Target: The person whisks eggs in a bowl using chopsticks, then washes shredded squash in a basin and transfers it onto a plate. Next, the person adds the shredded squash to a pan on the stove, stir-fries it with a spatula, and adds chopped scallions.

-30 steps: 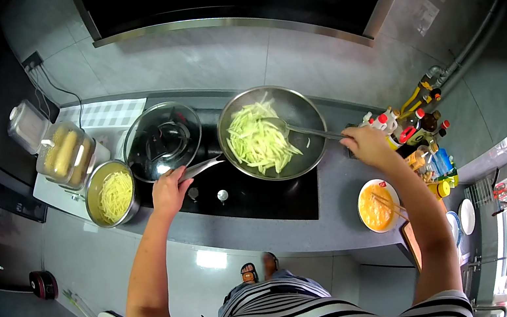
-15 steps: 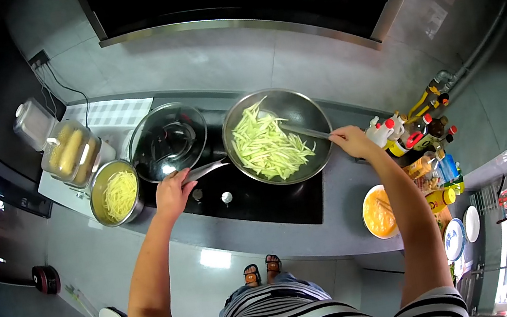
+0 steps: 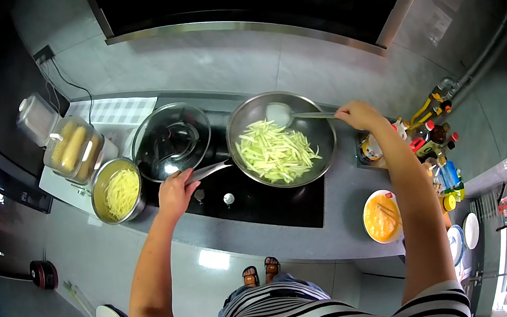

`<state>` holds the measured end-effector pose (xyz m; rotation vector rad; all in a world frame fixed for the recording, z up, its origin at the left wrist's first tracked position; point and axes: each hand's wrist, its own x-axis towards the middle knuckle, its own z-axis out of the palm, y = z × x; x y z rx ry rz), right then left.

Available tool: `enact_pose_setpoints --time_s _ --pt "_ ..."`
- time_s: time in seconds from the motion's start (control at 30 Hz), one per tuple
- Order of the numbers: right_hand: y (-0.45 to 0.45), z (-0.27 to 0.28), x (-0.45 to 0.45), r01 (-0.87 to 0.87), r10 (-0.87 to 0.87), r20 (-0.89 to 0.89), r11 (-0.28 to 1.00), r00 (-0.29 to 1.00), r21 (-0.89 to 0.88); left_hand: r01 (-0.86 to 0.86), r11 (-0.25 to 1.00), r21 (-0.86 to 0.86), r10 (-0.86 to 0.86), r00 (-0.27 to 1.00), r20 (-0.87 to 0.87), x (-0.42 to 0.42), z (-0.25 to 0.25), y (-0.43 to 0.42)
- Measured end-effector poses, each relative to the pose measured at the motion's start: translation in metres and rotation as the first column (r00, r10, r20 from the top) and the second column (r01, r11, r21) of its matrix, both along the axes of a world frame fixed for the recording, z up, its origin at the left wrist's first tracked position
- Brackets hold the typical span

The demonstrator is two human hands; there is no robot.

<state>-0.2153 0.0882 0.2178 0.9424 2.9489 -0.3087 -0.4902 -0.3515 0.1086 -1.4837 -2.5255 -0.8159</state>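
My left hand (image 3: 175,193) is wrapped round the metal handle of a wok (image 3: 325,132) on the stove. Pale green vegetable strips (image 3: 276,153) are heaped in the lower left part of the wok. My right hand (image 3: 358,116) grips the long handle of a spatula (image 3: 279,114). Its broad blade lies inside the wok, against the upper side and just beyond the strips.
Left of the wok stands a glass lid (image 3: 171,132). Farther left are a pot (image 3: 99,197) of yellow shreds and a steamer box (image 3: 72,154) with corn-like pieces. A bowl of beaten egg (image 3: 381,220) with chopsticks, and bottles (image 3: 424,138), sit at the right.
My right hand has moved up and slightly right. The spatula blade has come out of the strips to the wok's upper side, and the strips now lie lower. My left hand still holds the handle.
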Motion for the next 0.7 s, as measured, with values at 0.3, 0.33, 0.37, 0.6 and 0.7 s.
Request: enact_pose_setpoints --time_s 0.3,0.33,0.37,0.6,0.7 --pt "-0.058 0.037 -0.040 -0.352 0.349 -0.083 0.936 0.933 -0.022 -0.012 1.000 -0.012 0.012 1.000 0.012 0.001 0.002 -0.001" --pt "-0.067 0.040 -0.033 -0.394 0.395 -0.095 0.918 0.914 0.039 -0.020 0.999 -0.026 0.021 1.000 0.016 0.002 0.002 -0.001" --pt "-0.074 0.043 -0.025 -0.431 0.441 -0.103 0.896 0.892 0.103 -0.028 0.999 -0.038 0.029 0.999 0.018 0.001 0.002 0.000" --pt "-0.153 0.092 0.072 -0.176 0.188 -0.046 0.966 0.981 0.192 -0.019 1.000 -0.023 0.019 1.000 -0.007 0.001 -0.001 -0.001" --pt "-0.163 0.080 0.091 -0.098 0.106 -0.035 0.978 0.994 0.184 -0.023 0.999 -0.022 0.023 1.000 -0.013 0.000 -0.002 -0.001"
